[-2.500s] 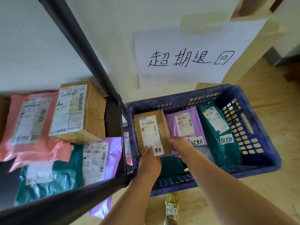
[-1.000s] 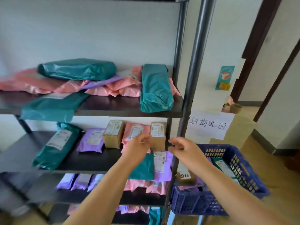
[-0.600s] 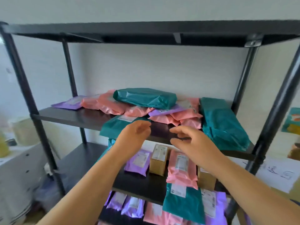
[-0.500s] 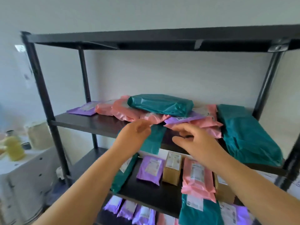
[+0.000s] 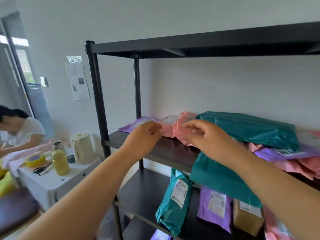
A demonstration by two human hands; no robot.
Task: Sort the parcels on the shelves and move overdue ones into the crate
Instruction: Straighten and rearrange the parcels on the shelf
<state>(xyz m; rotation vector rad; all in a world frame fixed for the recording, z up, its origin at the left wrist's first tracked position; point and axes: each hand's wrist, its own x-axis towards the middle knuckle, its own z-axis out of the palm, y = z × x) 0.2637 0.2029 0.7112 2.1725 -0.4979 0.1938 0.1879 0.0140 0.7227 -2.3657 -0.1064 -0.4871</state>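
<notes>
My left hand [image 5: 144,138] is up at the middle shelf [image 5: 169,149] of the black rack [image 5: 97,94], its fingers curled forward where the purple parcel [image 5: 132,126] meets the pink parcel [image 5: 178,129]; the back of the hand hides the fingertips, so I cannot tell whether they pinch an edge or only touch it. My right hand [image 5: 209,141] is in front of the same pink parcel, fingers loose and a little bent, holding nothing; whether they brush the plastic I cannot make out.

The labels on both parcels are blurred and unreadable. To the right, a big teal parcel [image 5: 251,129] lies on top of a heap of pink and purple ones, and the frame edge cuts that heap off; my right forearm covers part of it. A drooping teal parcel [image 5: 218,177] hangs over the shelf's front edge.

On the lower shelf [image 5: 143,191] a standing teal parcel [image 5: 174,203] leans beside a lower purple parcel [image 5: 216,207] and a brown box [image 5: 247,218]; my right arm hides what lies further along.

At the left, a side table [image 5: 52,182] carries a kettle [image 5: 81,148] and a yellow bottle [image 5: 60,163]; a seated person [image 5: 26,132] is half cut off by the edge.
</notes>
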